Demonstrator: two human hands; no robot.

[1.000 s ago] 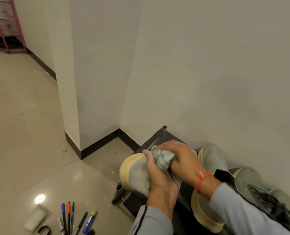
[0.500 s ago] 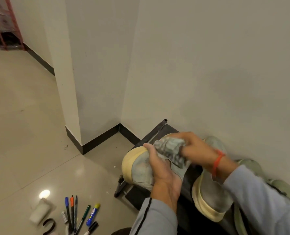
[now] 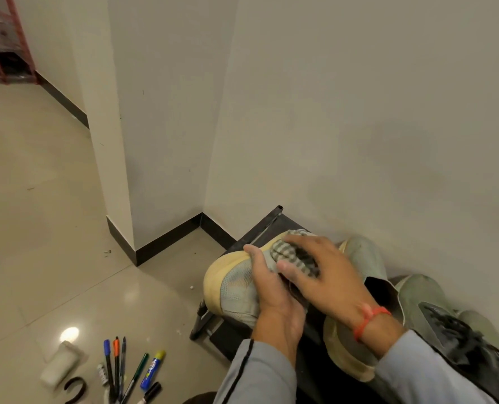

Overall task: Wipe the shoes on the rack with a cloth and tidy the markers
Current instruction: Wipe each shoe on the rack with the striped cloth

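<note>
The right hand (image 3: pixel 324 275) presses a gray striped cloth (image 3: pixel 296 255) onto a shoe (image 3: pixel 233 290), with its fingers spread wide over the cloth. The left hand (image 3: pixel 271 290) grips the same shoe from the side, thumb up by the yellow sole. The shoe is tipped on its side over the near end of the black rack (image 3: pixel 260 231). More pale green shoes (image 3: pixel 417 295) sit on the rack, to the right of the held shoe. The markers (image 3: pixel 125 371) lie in a loose bunch on the floor (image 3: pixel 38 228), left of the rack.
</note>
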